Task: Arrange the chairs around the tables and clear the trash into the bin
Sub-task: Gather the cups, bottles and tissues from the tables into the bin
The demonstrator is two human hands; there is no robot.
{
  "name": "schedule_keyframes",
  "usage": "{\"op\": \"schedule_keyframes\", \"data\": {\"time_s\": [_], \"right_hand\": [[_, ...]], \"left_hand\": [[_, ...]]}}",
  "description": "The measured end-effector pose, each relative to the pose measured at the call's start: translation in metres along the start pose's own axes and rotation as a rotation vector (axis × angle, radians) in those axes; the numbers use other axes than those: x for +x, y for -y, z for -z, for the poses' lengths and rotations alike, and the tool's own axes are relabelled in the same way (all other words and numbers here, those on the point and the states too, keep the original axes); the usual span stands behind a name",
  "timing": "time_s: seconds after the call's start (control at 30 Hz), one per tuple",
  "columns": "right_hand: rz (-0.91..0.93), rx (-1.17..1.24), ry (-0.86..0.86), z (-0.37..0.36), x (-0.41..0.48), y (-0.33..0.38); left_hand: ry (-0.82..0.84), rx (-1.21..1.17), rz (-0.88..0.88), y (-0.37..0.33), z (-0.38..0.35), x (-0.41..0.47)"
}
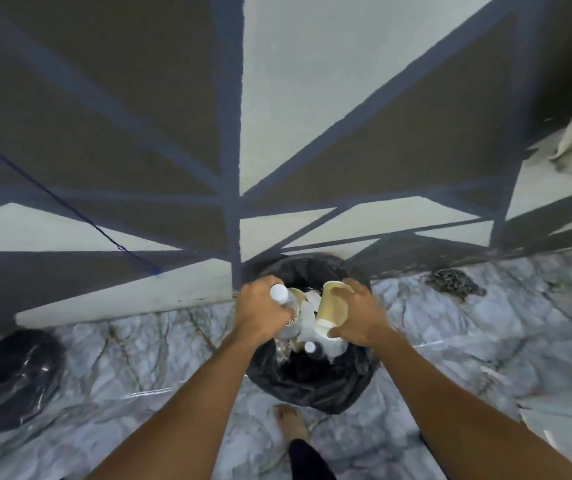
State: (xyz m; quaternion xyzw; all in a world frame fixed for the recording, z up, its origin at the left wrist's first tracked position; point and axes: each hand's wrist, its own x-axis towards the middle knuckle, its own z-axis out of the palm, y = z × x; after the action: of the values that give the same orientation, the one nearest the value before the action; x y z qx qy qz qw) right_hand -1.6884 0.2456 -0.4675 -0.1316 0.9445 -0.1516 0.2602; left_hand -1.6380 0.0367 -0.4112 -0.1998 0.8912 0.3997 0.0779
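While both hands hover right over the bin (312,389), the risk I see is a sloppy drop. The left hand (258,311) has its fingers wrapped round a clear bottle (288,304) with a white cap. The right hand (362,318) has thumb and fingers clamped on a tilted brown paper cup (333,306). The bin already looks pretty full of white scraps and another capped bottle. Let go too near the rim or from too high and either one could bounce off that pile and roll onto the marble floor (139,358). If the cup has dregs in it they'd spill too, but I can't tell, the inside is too blurry. The black liner looks loose, so a knock could drag it inward. Hard to make out: how deep the bin goes, and what the dark round thing (11,379) on the floor to the left is. No tables or chairs are in shot, so no clue how that half of the job stands.
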Motion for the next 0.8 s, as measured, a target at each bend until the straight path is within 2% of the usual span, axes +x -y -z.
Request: {"op": "schedule_keyframes", "data": {"time_s": [0.27,0.5,0.67,0.8], "right_hand": [[-0.027,-0.046,0.079,-0.012,0.016,-0.026],[-0.083,0.064,0.018,-0.014,0.012,-0.032],[-0.109,0.120,-0.027,-0.010,0.008,-0.039],[-0.096,0.143,-0.065,-0.006,0.007,-0.043]], "left_hand": [[0.014,0.028,-0.015,-0.002,-0.016,0.015],[0.056,0.019,-0.073,-0.026,-0.036,0.019],[0.009,0.031,-0.103,-0.041,-0.055,0.024],[0.102,0.119,-0.156,-0.038,-0.071,0.020]]}}
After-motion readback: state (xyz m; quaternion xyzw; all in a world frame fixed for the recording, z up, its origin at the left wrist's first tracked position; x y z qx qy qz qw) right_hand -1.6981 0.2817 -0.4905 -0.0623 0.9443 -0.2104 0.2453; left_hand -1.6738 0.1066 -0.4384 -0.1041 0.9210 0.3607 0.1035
